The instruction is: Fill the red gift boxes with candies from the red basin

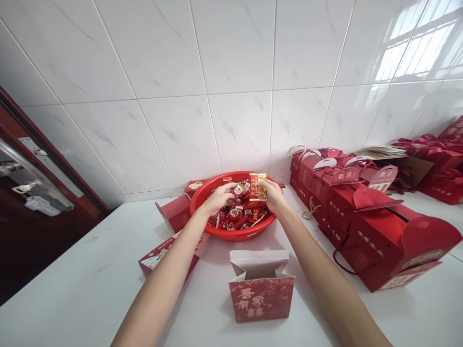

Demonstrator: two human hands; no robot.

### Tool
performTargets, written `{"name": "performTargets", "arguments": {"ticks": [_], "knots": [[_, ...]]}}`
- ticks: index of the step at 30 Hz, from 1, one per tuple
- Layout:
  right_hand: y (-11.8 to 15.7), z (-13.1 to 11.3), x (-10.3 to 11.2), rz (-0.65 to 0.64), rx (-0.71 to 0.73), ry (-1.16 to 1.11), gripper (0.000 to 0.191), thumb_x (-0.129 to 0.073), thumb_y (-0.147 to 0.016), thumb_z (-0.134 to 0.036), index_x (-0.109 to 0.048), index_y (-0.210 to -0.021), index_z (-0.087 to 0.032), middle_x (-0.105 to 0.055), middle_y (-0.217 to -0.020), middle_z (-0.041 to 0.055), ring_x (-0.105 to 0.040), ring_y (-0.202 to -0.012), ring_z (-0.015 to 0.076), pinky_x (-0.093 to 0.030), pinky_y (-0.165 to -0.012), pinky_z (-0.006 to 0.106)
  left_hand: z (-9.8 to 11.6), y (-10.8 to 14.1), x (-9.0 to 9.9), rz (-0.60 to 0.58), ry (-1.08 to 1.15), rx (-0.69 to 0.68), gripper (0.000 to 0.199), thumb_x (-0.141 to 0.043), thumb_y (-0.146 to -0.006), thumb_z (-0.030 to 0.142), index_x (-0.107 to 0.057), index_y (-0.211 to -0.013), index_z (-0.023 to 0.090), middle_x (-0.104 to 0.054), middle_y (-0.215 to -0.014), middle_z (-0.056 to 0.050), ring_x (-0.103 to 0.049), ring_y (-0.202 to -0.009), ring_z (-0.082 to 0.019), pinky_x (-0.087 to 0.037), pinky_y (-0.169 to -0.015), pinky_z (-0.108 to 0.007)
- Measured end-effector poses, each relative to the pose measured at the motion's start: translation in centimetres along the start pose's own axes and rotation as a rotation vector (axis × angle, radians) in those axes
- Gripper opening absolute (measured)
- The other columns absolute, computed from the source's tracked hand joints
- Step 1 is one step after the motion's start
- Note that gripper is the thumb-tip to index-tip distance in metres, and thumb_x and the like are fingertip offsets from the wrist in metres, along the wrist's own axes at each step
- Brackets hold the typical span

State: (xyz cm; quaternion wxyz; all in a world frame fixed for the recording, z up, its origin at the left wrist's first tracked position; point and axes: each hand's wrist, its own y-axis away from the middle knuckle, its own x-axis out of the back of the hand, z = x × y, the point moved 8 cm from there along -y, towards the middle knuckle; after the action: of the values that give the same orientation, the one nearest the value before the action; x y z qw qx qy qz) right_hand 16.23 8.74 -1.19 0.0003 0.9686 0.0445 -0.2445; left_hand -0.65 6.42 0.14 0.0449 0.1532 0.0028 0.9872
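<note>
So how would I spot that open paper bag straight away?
On the white tabletop, find the red plastic basket of wrapped sweets. Nearer the person, between the forearms, stands a dark red bag with pale characters. Unlike the boxes crowded on the right, it stands alone, its white-lined mouth open.

The open paper box (262, 301) reads 吾, 有, 家 and 囍 (pale, brush-style strokes) on its front. 歡喜 stands on the pale-lettered box flap (345, 177) at the right. Characters on the gold-and-red packet (258, 187) include 喜; gold lettering on the nearest red gift box (376, 248) is too small to read surely.
</note>
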Motion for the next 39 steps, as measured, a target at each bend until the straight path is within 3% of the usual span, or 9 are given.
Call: {"name": "performTargets", "arguments": {"ticks": [4,8,15,18,21,24,29,34,39], "knots": [[0.1,0.0,-0.2,-0.036,0.018,0.017,0.012,-0.067,-0.055,-0.023,-0.066,-0.067,-0.020,-0.068,-0.062,-0.0020,-0.061,-0.059,0.0156,-0.051,-0.058,0.026,-0.1,-0.3,0.5,0.033,0.015,-0.042,0.064,-0.055,-0.071,0.012,-0.059,-0.135,0.016,-0.067,-0.132,-0.012,-0.073,-0.095,-0.023,-0.059,-0.084,-0.036],[0.2,-0.1,-0.2,-0.026,0.028,0.019,0.011,-0.067,-0.055,-0.023,-0.065,-0.065,-0.020,-0.067,-0.061,-0.0024,-0.059,-0.057,0.0144,-0.050,-0.058,0.026,0.0,-0.7,0.9,0.081,-0.251,-0.115,0.052,-0.050,-0.067,0.015,-0.072,-0.114,0.016,-0.076,-0.111,-0.007,-0.070,-0.099,-0.024,-0.055,-0.091,-0.035],[0.3,-0.3,-0.2,-0.033,0.038,0.041,0.013,-0.068,-0.054,-0.025,-0.065,-0.066,-0.020,-0.067,-0.061,-0.0025,-0.060,-0.058,0.0146,-0.049,-0.058,0.026,-0.2,-0.1,-0.5,-0.065,-0.574,-0.096,0.031,-0.048,-0.074,0.038,-0.074,-0.073,0.022,-0.077,-0.098,-0.003,-0.067,-0.102,-0.028,-0.050,-0.093,-0.036],[0.4,-0.4,-0.2,-0.011,0.045,0.049,0.011,-0.067,-0.055,-0.024,-0.064,-0.065,-0.020,-0.066,-0.060,-0.0026,-0.058,-0.057,0.0142,-0.049,-0.057,0.026,-0.5,0.5,-1.2,-0.136,-0.626,-0.074,0.031,-0.062,-0.069,0.049,-0.074,-0.077,0.022,-0.076,-0.090,-0.003,-0.068,-0.094,-0.029,-0.051,-0.084,-0.034],[0.4,-0.3,-0.1,0.001,0.037,0.047,0.009,-0.065,-0.055,-0.025,-0.061,-0.063,-0.021,-0.064,-0.058,-0.0034,-0.056,-0.056,0.0139,-0.048,-0.056,0.025,-0.7,0.6,-1.4,-0.161,-0.671,-0.096,0.033,-0.073,-0.056,0.037,-0.075,-0.085,0.022,-0.076,-0.093,-0.002,-0.068,-0.094,-0.029,-0.052,-0.080,-0.032],[0.3,-0.3,0.0,0.004,0.045,0.054,0.008,-0.062,-0.055,-0.024,-0.059,-0.062,-0.021,-0.062,-0.056,-0.0046,-0.054,-0.054,0.0132,-0.046,-0.055,0.025,-0.8,0.5,-1.4,-0.169,-0.690,-0.143,0.033,-0.070,-0.057,0.028,-0.075,-0.089,0.022,-0.076,-0.094,-0.001,-0.068,-0.095,-0.028,-0.052,-0.082,-0.031],[0.1,0.0,0.0,-0.001,0.048,0.050,0.013,-0.063,-0.054,-0.023,-0.061,-0.066,-0.020,-0.065,-0.060,-0.0035,-0.059,-0.058,0.0144,-0.048,-0.057,0.025,0.7,0.5,0.1,0.048,-0.642,-0.255,0.027,-0.069,-0.068,0.030,-0.075,-0.092,0.020,-0.076,-0.095,-0.002,-0.068,-0.096,-0.028,-0.050,-0.091,-0.035],[0.2,-0.2,0.0,-0.010,0.063,0.056,0.018,-0.068,-0.055,-0.023,-0.063,-0.072,-0.020,-0.070,-0.066,-0.0023,-0.064,-0.062,0.0158,-0.051,-0.059,0.026,1.4,0.4,2.0,0.255,-0.384,-0.337,0.044,-0.070,-0.074,0.033,-0.071,-0.115,0.017,-0.073,-0.121,-0.007,-0.064,-0.117,-0.029,-0.045,-0.105,-0.039],[0.5,-0.2,-0.6,-0.059,0.040,0.059,0.020,-0.069,-0.056,-0.019,-0.066,-0.075,-0.019,-0.072,-0.071,-0.0001,-0.067,-0.063,0.0174,-0.054,-0.061,0.028,1.2,0.2,2.2,0.250,-0.217,-0.361,0.052,-0.073,-0.075,0.039,-0.068,-0.120,0.014,-0.071,-0.125,-0.011,-0.063,-0.119,-0.027,-0.046,-0.106,-0.040]]}}
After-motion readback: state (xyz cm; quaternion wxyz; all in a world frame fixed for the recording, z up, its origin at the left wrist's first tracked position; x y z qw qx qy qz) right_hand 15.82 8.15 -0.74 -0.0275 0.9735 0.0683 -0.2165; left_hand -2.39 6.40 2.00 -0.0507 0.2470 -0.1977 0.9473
